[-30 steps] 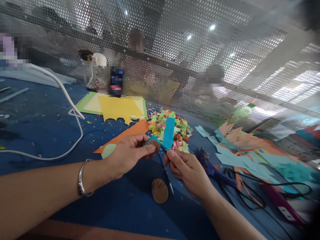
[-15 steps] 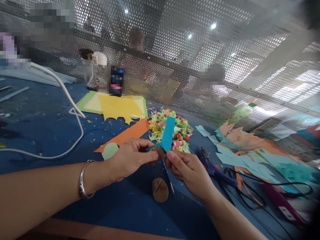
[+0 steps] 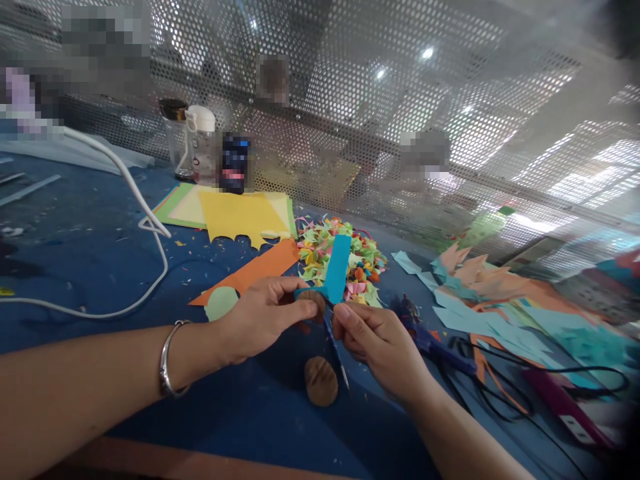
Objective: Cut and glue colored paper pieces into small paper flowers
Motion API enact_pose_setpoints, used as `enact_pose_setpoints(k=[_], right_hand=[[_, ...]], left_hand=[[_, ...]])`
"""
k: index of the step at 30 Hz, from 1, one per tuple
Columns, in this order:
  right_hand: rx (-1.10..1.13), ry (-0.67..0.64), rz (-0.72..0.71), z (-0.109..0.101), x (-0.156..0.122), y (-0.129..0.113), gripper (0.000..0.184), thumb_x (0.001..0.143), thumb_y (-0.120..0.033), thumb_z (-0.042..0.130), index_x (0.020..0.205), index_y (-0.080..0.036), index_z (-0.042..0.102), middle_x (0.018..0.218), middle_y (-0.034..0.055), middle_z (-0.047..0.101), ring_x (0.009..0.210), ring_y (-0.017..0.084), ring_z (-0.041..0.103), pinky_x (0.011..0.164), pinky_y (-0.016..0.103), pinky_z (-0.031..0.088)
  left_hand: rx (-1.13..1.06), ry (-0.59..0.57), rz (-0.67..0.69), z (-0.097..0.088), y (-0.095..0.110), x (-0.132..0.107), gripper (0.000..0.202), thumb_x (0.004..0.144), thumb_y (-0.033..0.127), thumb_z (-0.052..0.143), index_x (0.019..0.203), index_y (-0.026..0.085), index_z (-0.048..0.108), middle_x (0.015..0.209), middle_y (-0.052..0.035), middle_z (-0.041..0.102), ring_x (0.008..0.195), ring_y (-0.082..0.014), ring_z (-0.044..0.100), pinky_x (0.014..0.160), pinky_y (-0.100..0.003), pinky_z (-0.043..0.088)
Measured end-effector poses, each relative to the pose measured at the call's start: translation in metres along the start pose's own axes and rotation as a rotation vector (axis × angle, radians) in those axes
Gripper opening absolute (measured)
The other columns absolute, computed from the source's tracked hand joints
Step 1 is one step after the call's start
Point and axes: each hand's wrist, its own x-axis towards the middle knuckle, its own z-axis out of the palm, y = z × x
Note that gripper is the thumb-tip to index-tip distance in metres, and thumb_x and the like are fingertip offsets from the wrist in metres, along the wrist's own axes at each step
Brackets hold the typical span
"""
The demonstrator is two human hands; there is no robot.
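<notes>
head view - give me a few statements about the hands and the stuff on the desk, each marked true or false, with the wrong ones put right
1. The left hand holds a brown disc. True.
2. The right hand is spread wide open. False: its thumb and fingers are pinched together at the blue strip.
3. A second disc lies on the desk. True.
4. The yellow sheet has a straight near edge. False: that edge is scalloped.
5. A bracelet circles the left wrist. True.

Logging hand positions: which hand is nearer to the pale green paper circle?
Left. The left hand is just right of the pale green circle, overlapping its edge in view; the right hand is farther right, by the blue strip.
</notes>
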Motion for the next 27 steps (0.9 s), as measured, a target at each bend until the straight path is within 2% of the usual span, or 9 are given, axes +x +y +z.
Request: enact_pose_setpoints(k=[3, 7, 12, 19, 27], right_hand=[[-0.007, 0.001, -0.003, -0.001, 0.0, 0.001, 0.053, 0.091, -0.064, 0.053, 0.065, -0.018, 0.052, 0.047, -0.0099, 0.022, 0.041, 0.006, 0.017, 0.04, 0.023, 0.013], [-0.015, 0.005, -0.01, -0.002, 0.0, 0.004, 0.052, 0.092, -0.063, 0.052, 0.066, -0.018, 0.053, 0.046, -0.0098, 0.023, 0.041, 0.006, 0.017, 0.04, 0.023, 0.013], [-0.005, 0.015, -0.021, -0.003, 0.0, 0.004, 0.052, 0.093, -0.062, 0.052, 0.066, -0.018, 0.053, 0.047, -0.0092, 0.025, 0.042, 0.006, 0.018, 0.04, 0.023, 0.013], [0.02, 0.02, -0.004, -0.002, 0.0, 0.0, 0.052, 0.091, -0.063, 0.054, 0.065, -0.018, 0.052, 0.047, -0.0091, 0.025, 0.042, 0.006, 0.019, 0.04, 0.023, 0.013], [-0.025, 0.023, -0.005, -0.006, -0.001, 0.0, 0.052, 0.09, -0.063, 0.054, 0.064, -0.018, 0.052, 0.047, -0.0091, 0.025, 0.042, 0.006, 0.019, 0.041, 0.023, 0.013]], left_hand=[[-0.036, -0.027, -0.023, -0.001, -0.001, 0.0, 0.01, 0.08, 0.025, 0.067, 0.082, 0.015, 0.065, 0.077, -0.0014, 0.07, 0.075, -0.0131, 0.066, 0.065, -0.024, 0.049], [-0.001, -0.037, 0.0, -0.004, -0.004, 0.001, 0.013, 0.08, 0.027, 0.069, 0.079, 0.014, 0.066, 0.069, -0.001, 0.068, 0.067, -0.0123, 0.065, 0.057, -0.022, 0.045], [0.01, -0.007, 0.016, -0.007, -0.006, 0.004, 0.011, 0.079, 0.024, 0.072, 0.079, 0.014, 0.071, 0.065, -0.0005, 0.069, 0.06, -0.0091, 0.059, 0.058, -0.022, 0.044], [-0.017, -0.044, -0.003, -0.009, -0.006, 0.005, 0.01, 0.079, 0.024, 0.073, 0.079, 0.014, 0.073, 0.064, -0.0002, 0.069, 0.06, -0.0086, 0.06, 0.058, -0.021, 0.045], [0.099, -0.023, 0.011, -0.011, -0.003, 0.005, 0.017, 0.078, 0.026, 0.072, 0.068, 0.014, 0.067, 0.059, 0.0018, 0.063, 0.057, -0.0082, 0.058, 0.059, -0.022, 0.044]])
